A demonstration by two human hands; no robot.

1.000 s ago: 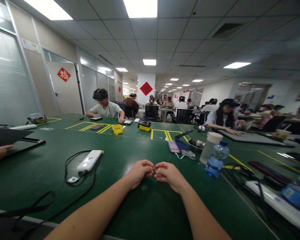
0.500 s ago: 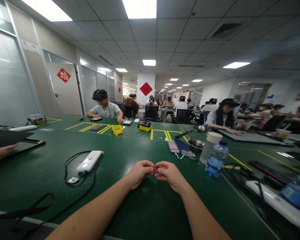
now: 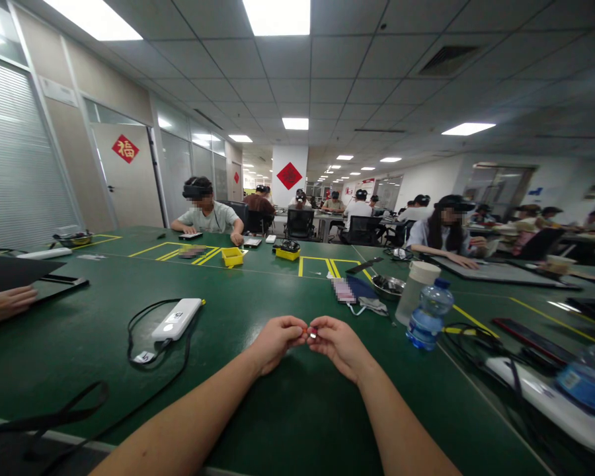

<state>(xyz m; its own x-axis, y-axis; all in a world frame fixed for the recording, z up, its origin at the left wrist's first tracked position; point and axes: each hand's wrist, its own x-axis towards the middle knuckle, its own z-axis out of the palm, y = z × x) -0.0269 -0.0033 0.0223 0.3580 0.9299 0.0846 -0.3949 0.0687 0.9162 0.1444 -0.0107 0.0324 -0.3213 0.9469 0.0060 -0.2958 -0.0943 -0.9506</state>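
My left hand (image 3: 281, 338) and my right hand (image 3: 336, 342) meet at the middle of the green table (image 3: 218, 396), a little above its top. Between the right thumb and fingers is a small red piece with a shiny silver part (image 3: 313, 334), too small to name for sure. The left thumb and forefinger are pinched together right beside it. A speck of orange-red shows at those left fingertips; whether it belongs to the same piece, I cannot tell. The fingers cover most of what is held.
A white power bank (image 3: 177, 320) with a black cable lies to the left. On the right stand a water bottle (image 3: 430, 316) and a pale tumbler (image 3: 416, 291), near a metal bowl (image 3: 389, 285). A co-worker's hand (image 3: 8, 304) rests by a black case at far left.
The red piece has turned in my fingertips, so its silver part now shows more. Both hands stay in almost the same place. The co-worker's hand at left has shifted slightly.
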